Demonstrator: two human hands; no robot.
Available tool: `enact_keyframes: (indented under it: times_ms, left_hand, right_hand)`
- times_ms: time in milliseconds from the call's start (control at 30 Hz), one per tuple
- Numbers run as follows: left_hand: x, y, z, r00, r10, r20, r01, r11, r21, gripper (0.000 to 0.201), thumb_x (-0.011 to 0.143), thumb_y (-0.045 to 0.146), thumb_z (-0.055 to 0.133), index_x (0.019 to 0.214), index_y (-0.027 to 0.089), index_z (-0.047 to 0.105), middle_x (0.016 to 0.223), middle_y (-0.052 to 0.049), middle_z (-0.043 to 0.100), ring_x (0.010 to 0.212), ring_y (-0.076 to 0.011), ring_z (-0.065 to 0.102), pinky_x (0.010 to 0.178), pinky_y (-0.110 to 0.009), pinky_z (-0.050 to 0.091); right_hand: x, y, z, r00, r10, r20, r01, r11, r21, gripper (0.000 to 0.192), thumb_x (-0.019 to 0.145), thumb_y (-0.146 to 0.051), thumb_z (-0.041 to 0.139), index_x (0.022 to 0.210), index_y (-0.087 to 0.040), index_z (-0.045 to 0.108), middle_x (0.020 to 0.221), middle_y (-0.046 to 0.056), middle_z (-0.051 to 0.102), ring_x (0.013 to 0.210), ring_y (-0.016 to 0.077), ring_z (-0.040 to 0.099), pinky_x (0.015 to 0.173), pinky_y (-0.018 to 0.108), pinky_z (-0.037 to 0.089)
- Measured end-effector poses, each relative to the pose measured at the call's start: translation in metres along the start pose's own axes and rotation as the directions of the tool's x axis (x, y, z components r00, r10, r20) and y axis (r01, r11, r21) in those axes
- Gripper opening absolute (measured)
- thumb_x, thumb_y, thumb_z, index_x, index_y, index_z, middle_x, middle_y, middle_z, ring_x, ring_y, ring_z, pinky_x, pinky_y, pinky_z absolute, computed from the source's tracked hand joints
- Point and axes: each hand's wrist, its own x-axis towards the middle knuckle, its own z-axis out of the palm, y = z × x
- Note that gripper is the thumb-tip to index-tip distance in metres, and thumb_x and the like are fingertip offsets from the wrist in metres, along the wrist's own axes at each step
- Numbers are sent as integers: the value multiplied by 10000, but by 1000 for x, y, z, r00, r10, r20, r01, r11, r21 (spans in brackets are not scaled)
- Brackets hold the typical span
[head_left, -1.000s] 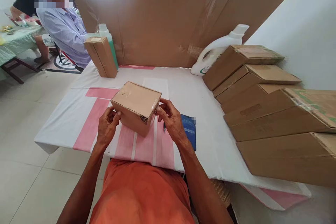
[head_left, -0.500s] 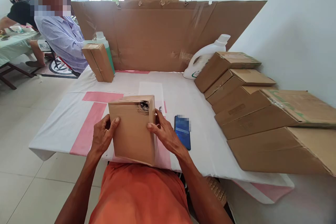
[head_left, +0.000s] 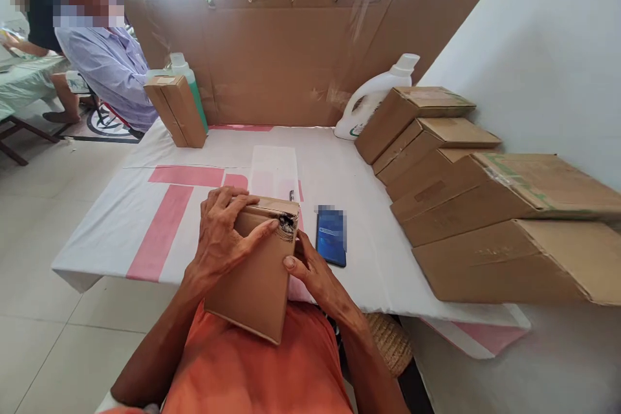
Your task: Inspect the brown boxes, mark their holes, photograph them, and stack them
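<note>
Head view. A small cardboard box (head_left: 255,268) is held tilted at the near edge of the desk (head_left: 116,226), its lower end against the orange shirt (head_left: 252,369). The left hand (head_left: 223,233) is laid over the box's upper left corner, fingers curled over the top edge and the thumb stretched across the front face. The right hand (head_left: 310,272) is pressed against the box's right side, fingers closed on that edge just below a dark scuffed corner. A blue phone (head_left: 331,236) is seen lying flat at 3 o'clock of the box, just beside the right hand. A row of leaning cartons (head_left: 466,207) is noted at 2 o'clock, with a white jug (head_left: 371,97) behind it. A narrow upright carton (head_left: 175,110) stands at 11 o'clock, against a green bottle (head_left: 187,74). A cardboard screen (head_left: 291,52) closes the far edge at 12 o'clock. A seated person in a light shirt (head_left: 104,71) is observed beyond, at 10 o'clock.
</note>
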Motion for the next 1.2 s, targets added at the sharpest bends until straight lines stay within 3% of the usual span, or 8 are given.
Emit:
enact_keyframes:
  times_ms: [233,367,500,767,867,1000,1100,1200]
  left_hand:
    - [-12,17,10,999,-10,38,0,967,256,345,890,547,814,967,224,723,996,-85,754,1061,-348,662,918,-485,473]
    - [-19,3,2,999,-21,25,13,955,296,314,948,535,743,977,226,705,987,-82,748,1029,-343,662,909,-478,457]
    - [-21,-4,-10,998,-56,12,49,949,312,374,951,616,699,901,246,661,930,-69,732,948,-329,656,864,-463,454]
    - [-24,-2,-13,992,-126,-16,125,934,334,428,851,661,763,884,271,591,896,-58,711,880,-332,644,791,-455,434]
    - [-24,-1,-8,988,-154,-25,153,924,349,388,848,597,770,854,264,570,891,-54,706,904,-332,660,795,-454,432]
    - [-26,0,-2,984,-173,-40,176,914,366,362,850,551,777,825,251,575,876,-50,701,885,-322,671,786,-446,434]
    - [-30,-5,-5,993,-114,-18,114,939,324,370,910,590,739,864,240,630,886,-56,723,873,-309,687,792,-440,458]
    - [-30,-17,-15,997,-29,70,10,966,258,417,927,637,731,1041,235,711,1008,-70,781,903,-301,721,809,-426,497]
  right_hand:
    - [8,-2,3,960,-83,-268,86,996,1,950,911,-628,723,1709,-317,313,1740,129,383,1560,345,448,1211,541,463]
    - [26,-16,21,956,-189,-223,168,980,-109,600,960,-434,634,1531,-269,548,1620,114,518,1527,293,481,1251,495,426]
    - [31,-24,41,918,-268,-291,226,959,-169,409,1016,-359,521,1404,-250,592,1470,114,591,1422,268,552,1248,476,434]
    - [14,-21,56,908,-380,-176,312,895,-318,587,1057,-337,466,1625,-210,392,1679,160,440,1620,297,342,1360,546,266]
    - [19,-19,43,923,-360,-139,310,906,-287,559,1070,-423,481,1584,-204,456,1665,160,478,1591,296,398,1333,524,313]
    - [53,-8,5,940,-160,-302,45,933,-357,478,1083,-518,468,1413,-188,575,1382,166,698,1242,299,688,1064,457,548]
    - [86,8,-21,876,17,-483,-321,767,-556,305,1033,-431,599,1164,-161,655,1094,166,765,1082,332,723,939,433,535]
    - [110,24,-32,872,106,-478,-407,699,-588,156,934,-308,716,877,-177,651,976,185,768,1033,362,733,851,405,509]
